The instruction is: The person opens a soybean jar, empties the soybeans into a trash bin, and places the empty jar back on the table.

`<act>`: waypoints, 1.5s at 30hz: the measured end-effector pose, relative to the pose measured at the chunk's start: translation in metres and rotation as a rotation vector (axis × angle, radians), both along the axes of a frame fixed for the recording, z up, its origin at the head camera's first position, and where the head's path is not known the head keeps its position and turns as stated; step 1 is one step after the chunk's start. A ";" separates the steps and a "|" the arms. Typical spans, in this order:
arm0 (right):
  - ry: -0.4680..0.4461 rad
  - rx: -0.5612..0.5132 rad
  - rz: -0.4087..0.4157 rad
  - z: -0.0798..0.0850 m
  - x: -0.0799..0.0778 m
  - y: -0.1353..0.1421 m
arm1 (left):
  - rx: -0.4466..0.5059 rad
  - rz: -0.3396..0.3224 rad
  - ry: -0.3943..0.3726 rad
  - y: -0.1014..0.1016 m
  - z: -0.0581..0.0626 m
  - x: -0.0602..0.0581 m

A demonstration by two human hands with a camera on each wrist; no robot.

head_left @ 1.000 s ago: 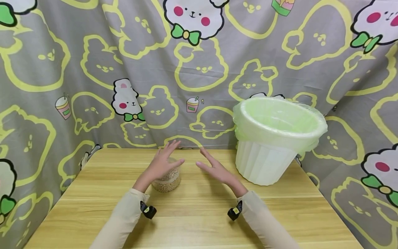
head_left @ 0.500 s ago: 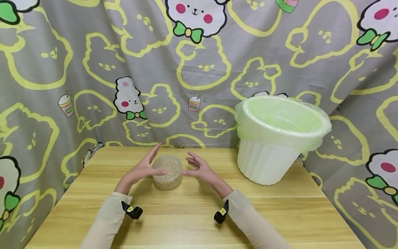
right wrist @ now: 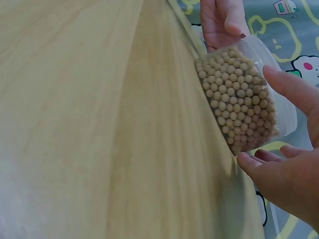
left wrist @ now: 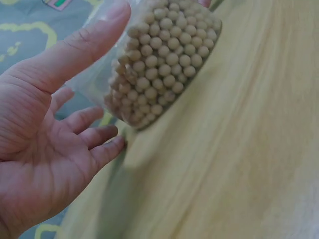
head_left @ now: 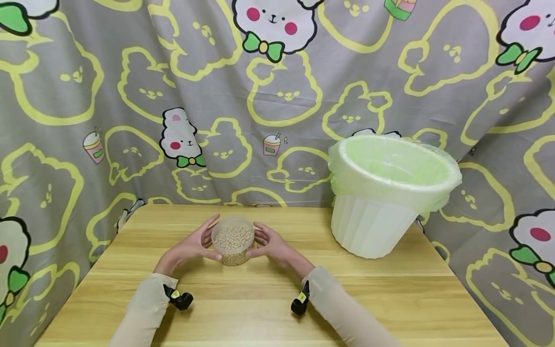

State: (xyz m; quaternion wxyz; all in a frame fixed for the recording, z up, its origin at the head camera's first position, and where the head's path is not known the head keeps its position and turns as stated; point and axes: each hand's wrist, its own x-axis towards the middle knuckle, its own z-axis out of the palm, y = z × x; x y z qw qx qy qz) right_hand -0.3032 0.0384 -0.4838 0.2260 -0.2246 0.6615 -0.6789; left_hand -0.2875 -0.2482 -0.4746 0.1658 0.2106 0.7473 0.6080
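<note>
we see both hands lower and closer in on the clear plastic tub (head_left: 231, 253) than half a second ago. back then the left hand (head_left: 192, 248) had its fingers pointing up past the tub's rim and the right hand (head_left: 275, 248) was just beside the wall; now the two frame it from either side. our left thumb lies against the front of the wall, the other fingers loosely bent round the left side. our right hand mirrors it, thumb on the wall, a fingertip at the bottom edge, so together we grasp the tub. a second ago the left hand partly covered it; now its open top shows, with small round beige pellets (left wrist: 164, 64) inside. the tub sits upright where it was on the wooden table (head_left: 260, 318). the white ribbed bin (head_left: 368, 229) with its green liner (head_left: 394, 166) has stayed well apart, to the right.
</note>
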 end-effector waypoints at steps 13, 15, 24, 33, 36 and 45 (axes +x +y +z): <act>-0.031 0.006 -0.010 -0.002 -0.003 -0.006 | -0.032 -0.013 0.030 -0.002 -0.010 -0.012; -0.023 0.013 -0.017 -0.002 -0.004 -0.008 | -0.034 -0.007 0.031 -0.001 -0.011 -0.014; 0.025 0.032 -0.113 -0.003 -0.010 -0.002 | -0.007 0.081 0.034 0.015 -0.007 -0.019; 0.156 -0.021 -0.171 0.027 -0.018 0.026 | 0.030 0.144 0.147 0.046 0.029 -0.023; 0.176 -0.049 -0.187 0.046 -0.017 0.037 | 0.097 0.143 0.170 0.058 0.044 -0.024; 0.213 -0.142 -0.195 0.098 -0.013 0.068 | 0.284 0.106 0.201 0.096 0.083 -0.027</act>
